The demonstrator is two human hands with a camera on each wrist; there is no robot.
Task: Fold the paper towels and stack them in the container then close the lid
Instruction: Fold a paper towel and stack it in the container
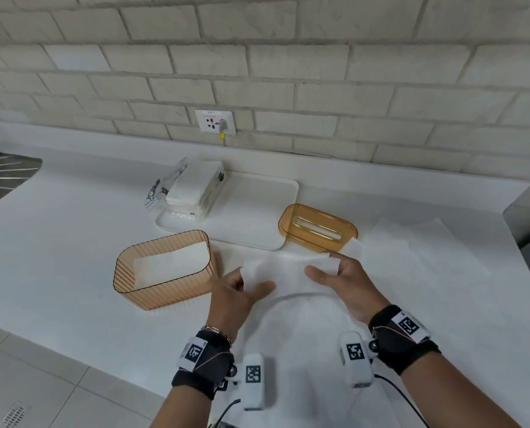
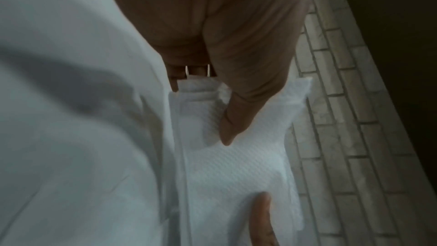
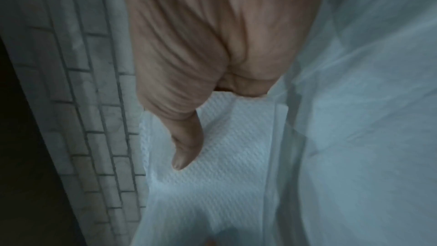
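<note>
A: Where is the towel (image 1: 288, 273) held?

B: Lifted near the counter's (image 1: 72, 257) front edge, right of the box (image 1: 164, 270), pinched by the left hand (image 1: 235, 291) and right hand (image 1: 340, 279).

A: What might be spoiled?

B: A skewed crease, if the edges are matched unevenly.

A: What is added by the wrist views?

B: Thumbs pressed on embossed paper; box and lid (image 1: 317, 227) are shown only overhead.

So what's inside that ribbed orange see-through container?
A folded white paper towel lies inside the ribbed orange translucent container; whether more lie beneath it cannot be seen.

Brick wall (image 1: 257, 57), seemingly white counter (image 1: 72, 242)
</note>
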